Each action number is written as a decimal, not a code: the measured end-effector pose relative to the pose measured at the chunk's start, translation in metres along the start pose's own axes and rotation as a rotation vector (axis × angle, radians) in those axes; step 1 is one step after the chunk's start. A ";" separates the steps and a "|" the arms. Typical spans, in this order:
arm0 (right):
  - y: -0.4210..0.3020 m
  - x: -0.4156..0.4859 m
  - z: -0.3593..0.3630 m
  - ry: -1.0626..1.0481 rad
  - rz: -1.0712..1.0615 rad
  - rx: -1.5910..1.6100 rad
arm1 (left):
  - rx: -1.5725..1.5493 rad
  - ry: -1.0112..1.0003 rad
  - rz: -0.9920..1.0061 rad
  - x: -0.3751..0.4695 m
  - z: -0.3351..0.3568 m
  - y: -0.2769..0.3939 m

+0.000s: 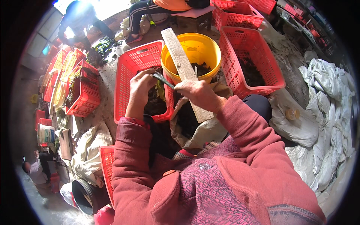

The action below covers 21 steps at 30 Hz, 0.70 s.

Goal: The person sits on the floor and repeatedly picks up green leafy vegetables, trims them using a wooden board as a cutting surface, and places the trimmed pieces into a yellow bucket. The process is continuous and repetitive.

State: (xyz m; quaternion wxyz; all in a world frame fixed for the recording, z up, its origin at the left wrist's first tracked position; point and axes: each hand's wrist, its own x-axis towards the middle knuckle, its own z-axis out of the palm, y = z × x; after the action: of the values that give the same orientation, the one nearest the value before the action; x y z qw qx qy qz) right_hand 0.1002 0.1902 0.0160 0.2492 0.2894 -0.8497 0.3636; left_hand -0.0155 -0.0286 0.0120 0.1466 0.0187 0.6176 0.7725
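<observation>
A dark, narrow, limp strip [164, 80], which looks like seaweed, is stretched between my two hands. My left hand [142, 88] pinches its left end above a red plastic crate [121, 84] holding dark leafy matter. At the other end, my right hand [197, 94] grips the strip over a wooden board [178, 56]. The board lies tilted across the rim of a yellow bucket [215, 53], which has dark scraps inside. Below my right hand a pale woven sack [208, 132] stands with its mouth spread, dark matter showing within. Whether my right hand also holds a small tool cannot be seen.
Another red crate [277, 80] with dark matter stands right of the bucket. White sacks [323, 112] are heaped at the right. More crates [87, 98], a pale cloth sack [91, 152] and a black bucket [84, 197] lie left. Other people are at the top and far left.
</observation>
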 end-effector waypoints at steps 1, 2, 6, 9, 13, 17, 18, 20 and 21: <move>-0.001 -0.002 0.001 -0.095 -0.038 -0.078 | -0.113 -0.027 -0.038 0.000 0.000 0.001; -0.002 -0.002 0.003 -0.148 -0.021 -0.049 | -0.223 -0.042 -0.091 0.000 0.000 0.002; -0.003 0.001 0.001 -0.026 0.150 0.258 | -0.177 -0.120 -0.072 -0.005 0.001 0.006; 0.002 0.011 0.000 0.161 0.531 0.567 | 0.006 -0.217 -0.007 -0.013 0.006 0.010; 0.012 0.023 0.009 0.338 0.645 0.799 | 0.223 -0.338 0.111 -0.023 0.018 0.013; 0.022 0.035 0.035 0.404 0.690 0.619 | 0.479 -0.373 0.145 -0.027 0.031 0.008; 0.024 0.033 0.041 0.377 0.682 0.580 | 0.541 -0.381 0.154 -0.027 0.034 0.005; 0.028 0.034 0.051 0.304 0.739 0.553 | 0.632 -0.407 0.230 -0.027 0.037 0.002; 0.030 0.034 0.054 0.279 0.759 0.553 | 0.668 -0.381 0.216 -0.028 0.036 0.002</move>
State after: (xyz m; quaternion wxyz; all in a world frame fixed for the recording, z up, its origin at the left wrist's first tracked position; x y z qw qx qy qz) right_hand 0.0443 0.1555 -0.0103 0.1244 -0.0371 -0.7253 0.6760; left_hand 0.0183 -0.0018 0.0266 0.1623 0.2729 0.7911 0.5228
